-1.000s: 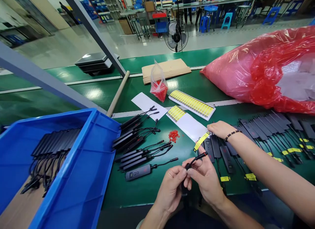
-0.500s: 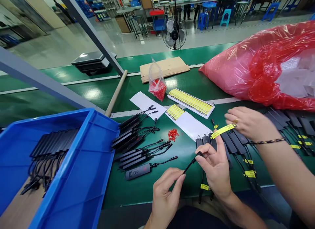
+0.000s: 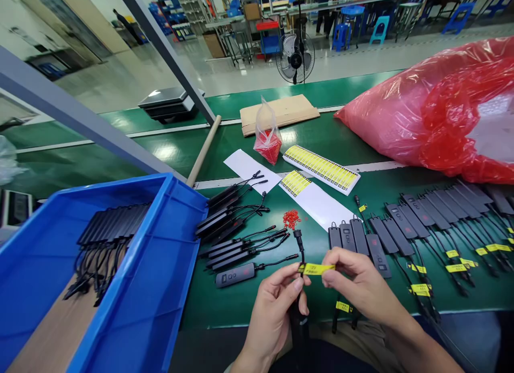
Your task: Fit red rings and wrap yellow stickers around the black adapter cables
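My left hand (image 3: 277,309) pinches a black cable (image 3: 302,250) whose connector points up; below my fingers the black device (image 3: 299,327) hangs down near my lap. A yellow label (image 3: 315,269) is against the cable at one end. Its other end sits between the thumb and fingers of my right hand (image 3: 361,282), which pulls it out sideways. To the right of my right hand lie several dark controllers (image 3: 378,255) with labelled cables. Left of my hands rests a grey controller (image 3: 235,275) beside several more black devices (image 3: 219,223).
A blue bin (image 3: 172,244) holding several black devices stands on the left. Behind my hands are label sheets (image 3: 321,169), small red rings (image 3: 291,219) and a clear bag (image 3: 267,137) of red pieces. A large red plastic bag (image 3: 401,111) lies at the right back.
My right hand has moved down and left; the label, earlier stuck to its finger, is now at the cable. The cable's connector now points up. Another person's hand at the right has left view.
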The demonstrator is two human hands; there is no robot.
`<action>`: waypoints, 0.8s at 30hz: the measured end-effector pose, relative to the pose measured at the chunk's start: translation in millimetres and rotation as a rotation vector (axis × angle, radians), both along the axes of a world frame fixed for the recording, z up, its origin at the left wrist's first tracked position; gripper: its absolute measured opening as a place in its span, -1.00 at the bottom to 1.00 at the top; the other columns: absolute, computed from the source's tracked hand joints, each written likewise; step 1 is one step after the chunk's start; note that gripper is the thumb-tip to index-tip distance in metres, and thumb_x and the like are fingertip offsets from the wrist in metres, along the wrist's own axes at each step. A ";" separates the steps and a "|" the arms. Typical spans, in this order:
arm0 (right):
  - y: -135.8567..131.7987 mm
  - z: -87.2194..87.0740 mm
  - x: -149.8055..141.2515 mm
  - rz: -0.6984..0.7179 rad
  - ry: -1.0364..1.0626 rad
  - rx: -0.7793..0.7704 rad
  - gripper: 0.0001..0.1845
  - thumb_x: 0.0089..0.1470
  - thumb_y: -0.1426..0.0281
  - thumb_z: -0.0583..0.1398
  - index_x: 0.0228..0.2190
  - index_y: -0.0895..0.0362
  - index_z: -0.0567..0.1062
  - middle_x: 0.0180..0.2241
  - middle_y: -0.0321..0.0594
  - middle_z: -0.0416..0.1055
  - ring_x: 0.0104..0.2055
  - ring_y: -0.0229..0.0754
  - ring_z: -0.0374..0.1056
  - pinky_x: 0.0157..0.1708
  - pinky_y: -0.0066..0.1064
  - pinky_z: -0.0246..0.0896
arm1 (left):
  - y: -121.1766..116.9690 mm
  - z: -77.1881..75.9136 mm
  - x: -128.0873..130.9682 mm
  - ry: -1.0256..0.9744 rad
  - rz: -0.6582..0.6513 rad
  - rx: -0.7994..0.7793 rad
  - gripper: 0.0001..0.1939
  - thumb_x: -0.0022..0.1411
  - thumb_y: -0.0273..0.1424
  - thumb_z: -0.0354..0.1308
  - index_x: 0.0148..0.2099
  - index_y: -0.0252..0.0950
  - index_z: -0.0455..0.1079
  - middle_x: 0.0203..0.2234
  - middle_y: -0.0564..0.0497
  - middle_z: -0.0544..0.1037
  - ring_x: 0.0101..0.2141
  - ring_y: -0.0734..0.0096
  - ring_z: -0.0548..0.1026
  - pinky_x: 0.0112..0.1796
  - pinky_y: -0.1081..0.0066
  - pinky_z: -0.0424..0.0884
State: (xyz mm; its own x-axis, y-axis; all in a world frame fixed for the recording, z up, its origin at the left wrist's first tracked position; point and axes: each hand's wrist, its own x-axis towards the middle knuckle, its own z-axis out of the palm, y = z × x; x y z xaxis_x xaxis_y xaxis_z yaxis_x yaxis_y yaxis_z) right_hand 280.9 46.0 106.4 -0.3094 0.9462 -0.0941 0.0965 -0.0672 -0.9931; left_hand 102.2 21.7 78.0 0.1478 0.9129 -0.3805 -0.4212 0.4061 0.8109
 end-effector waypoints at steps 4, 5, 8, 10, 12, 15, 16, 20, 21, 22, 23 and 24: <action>5.5 2.6 -11.1 0.109 -0.093 -0.021 -0.75 0.18 0.29 0.20 -0.49 0.13 0.45 -0.53 -0.35 0.37 -0.46 -0.31 0.21 -0.43 -0.48 0.11 | -3.3 -0.2 -1.8 -0.017 -0.006 -0.010 -0.76 0.11 -0.31 0.34 -0.20 -0.34 0.54 -0.48 0.03 0.50 -0.66 0.63 0.36 -0.57 0.55 0.28; 6.8 3.2 -12.4 0.122 -0.107 -0.020 -0.76 0.19 0.29 0.19 -0.49 0.13 0.45 -0.52 -0.35 0.39 -0.46 -0.31 0.22 -0.43 -0.48 0.11 | -4.0 0.2 -2.4 -0.024 -0.005 -0.011 -0.75 0.10 -0.31 0.34 -0.18 -0.33 0.54 -0.48 0.04 0.50 -0.67 0.63 0.36 -0.58 0.55 0.28; 9.2 4.6 -13.7 0.143 -0.126 -0.003 -0.75 0.21 0.29 0.18 -0.48 0.13 0.45 -0.49 -0.34 0.46 -0.44 -0.30 0.27 -0.41 -0.48 0.12 | -4.6 2.4 -3.4 -0.040 -0.021 -0.010 -0.77 0.10 -0.32 0.34 -0.19 -0.31 0.54 -0.48 0.05 0.49 -0.67 0.63 0.37 -0.58 0.56 0.30; 10.0 5.0 -13.9 0.150 -0.123 0.008 -0.74 0.22 0.29 0.17 -0.48 0.13 0.46 -0.49 -0.34 0.48 -0.44 -0.30 0.29 -0.40 -0.48 0.13 | -3.9 4.0 -3.3 -0.042 -0.032 -0.004 -0.80 0.11 -0.33 0.34 -0.22 -0.31 0.55 -0.48 0.06 0.49 -0.68 0.65 0.38 -0.59 0.57 0.30; 10.5 4.7 -14.1 0.150 -0.117 0.014 -0.73 0.23 0.30 0.16 -0.48 0.13 0.46 -0.49 -0.34 0.47 -0.44 -0.30 0.29 -0.39 -0.48 0.14 | -3.2 4.8 -2.9 -0.042 -0.036 0.004 -0.83 0.12 -0.34 0.33 -0.24 -0.31 0.55 -0.48 0.05 0.49 -0.68 0.65 0.38 -0.60 0.58 0.30; 10.9 3.6 -14.4 0.144 -0.125 0.022 -0.71 0.24 0.29 0.14 -0.49 0.13 0.45 -0.50 -0.34 0.46 -0.46 -0.30 0.27 -0.42 -0.48 0.12 | -3.3 4.0 -2.3 -0.059 -0.023 0.016 -0.86 0.11 -0.35 0.34 -0.26 -0.28 0.55 -0.49 0.06 0.51 -0.69 0.61 0.39 -0.61 0.56 0.33; 11.1 3.1 -14.4 0.143 -0.130 0.023 -0.71 0.25 0.29 0.13 -0.49 0.13 0.44 -0.50 -0.34 0.45 -0.46 -0.31 0.26 -0.42 -0.47 0.12 | -3.7 3.2 -2.1 -0.063 -0.018 0.023 -0.86 0.11 -0.35 0.34 -0.26 -0.26 0.55 -0.49 0.06 0.51 -0.69 0.60 0.39 -0.61 0.55 0.34; 12.9 0.4 -13.7 0.146 -0.140 0.016 -0.71 0.25 0.30 0.13 -0.50 0.12 0.42 -0.52 -0.35 0.45 -0.48 -0.31 0.25 -0.44 -0.46 0.12 | -6.3 -1.9 -2.6 -0.011 -0.026 0.074 -0.87 0.16 -0.37 0.30 -0.20 -0.23 0.57 -0.45 0.04 0.54 -0.66 0.59 0.41 -0.59 0.54 0.36; 13.8 -0.8 -13.3 0.149 -0.138 0.013 -0.71 0.25 0.30 0.13 -0.50 0.12 0.42 -0.53 -0.35 0.45 -0.48 -0.30 0.26 -0.45 -0.46 0.12 | -7.1 -3.2 -3.1 0.013 -0.034 0.094 -0.86 0.18 -0.37 0.29 -0.19 -0.22 0.57 -0.45 0.04 0.54 -0.65 0.59 0.42 -0.58 0.54 0.37; 14.7 -2.4 -12.7 0.155 -0.136 0.011 -0.72 0.24 0.30 0.13 -0.50 0.11 0.42 -0.54 -0.35 0.45 -0.49 -0.30 0.27 -0.45 -0.46 0.13 | -8.0 -4.3 -3.9 0.039 -0.043 0.115 -0.86 0.20 -0.37 0.27 -0.17 -0.21 0.57 -0.44 0.03 0.54 -0.64 0.58 0.42 -0.57 0.53 0.38; 15.4 -4.2 -11.9 0.162 -0.137 0.012 -0.73 0.24 0.30 0.14 -0.48 0.11 0.44 -0.53 -0.34 0.45 -0.47 -0.29 0.29 -0.44 -0.45 0.16 | -8.8 -5.1 -4.7 0.066 -0.051 0.137 -0.85 0.21 -0.38 0.26 -0.15 -0.21 0.57 -0.43 0.03 0.54 -0.63 0.58 0.42 -0.55 0.52 0.39; 15.9 -6.2 -11.1 0.159 -0.142 0.025 -0.77 0.22 0.30 0.15 -0.45 0.10 0.46 -0.49 -0.33 0.47 -0.44 -0.27 0.32 -0.40 -0.44 0.19 | -9.5 -5.6 -5.7 0.095 -0.060 0.159 -0.84 0.23 -0.39 0.24 -0.13 -0.20 0.57 -0.43 0.02 0.53 -0.62 0.57 0.42 -0.54 0.51 0.40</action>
